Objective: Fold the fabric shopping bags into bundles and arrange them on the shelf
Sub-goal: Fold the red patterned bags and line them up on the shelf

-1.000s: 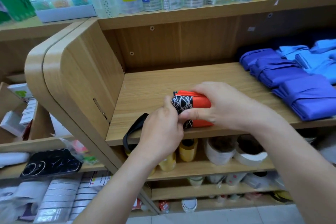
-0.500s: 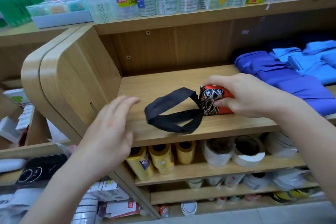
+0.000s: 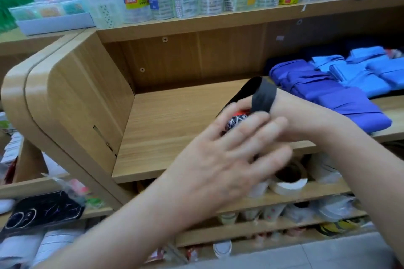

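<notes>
left hand (image 3: pixel 231 159) hovering spread | right hand (image 3: pixel 293 111) gripping bundle (image 3: pixel 237 119) | risk: strap (image 3: pixel 263 98) looping my wrist, I'm likely dragging folds loose when pulling free

Bright, even light | left hand (image 3: pixel 220 159) motion-blurred | edges bowed (wide lens)

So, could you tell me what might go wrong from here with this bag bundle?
The black strap lies loosely over the right hand, so it might snag there instead of binding the bundle. The left hand is open, so only the right hand seems to hold the bundle; its folds could spring loose. The blue bags close by could get nudged.
</notes>
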